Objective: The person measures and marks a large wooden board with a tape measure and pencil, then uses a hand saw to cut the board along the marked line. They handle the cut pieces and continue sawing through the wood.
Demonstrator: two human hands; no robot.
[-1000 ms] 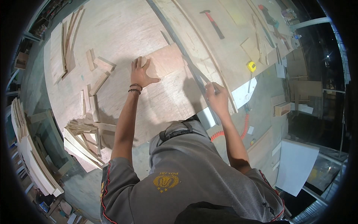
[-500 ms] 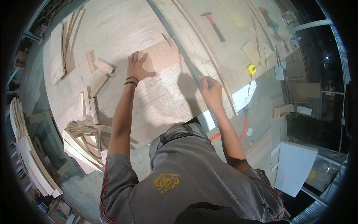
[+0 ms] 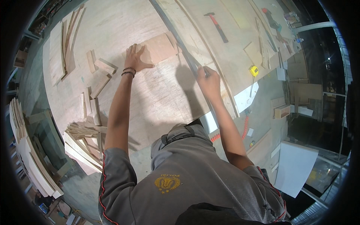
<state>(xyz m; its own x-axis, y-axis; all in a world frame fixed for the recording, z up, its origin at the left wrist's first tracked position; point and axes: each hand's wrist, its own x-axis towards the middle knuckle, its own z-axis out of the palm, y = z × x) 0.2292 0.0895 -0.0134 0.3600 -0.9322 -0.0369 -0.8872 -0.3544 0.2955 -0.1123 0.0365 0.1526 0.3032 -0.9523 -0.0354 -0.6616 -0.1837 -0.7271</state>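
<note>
My left hand lies spread, palm down, on the near-left end of a small rectangular plywood piece. That piece rests on a large pale plywood sheet. A thin wooden strip sits at the piece's right end. My right hand is closed at the long grey straight strip along the sheet's right side. Its fingers are pinched together, and what they hold, if anything, is too small to make out.
Short wood blocks lie left of my left arm, near a stack of curved slats. Right of the strip are a red-handled hammer, a yellow tape measure and a long wooden board. A red coiled hose hangs beyond the table edge.
The small plywood piece has shifted away from me and turned slightly. My left hand has moved a little up and left with it; my right hand has shifted slightly left.
</note>
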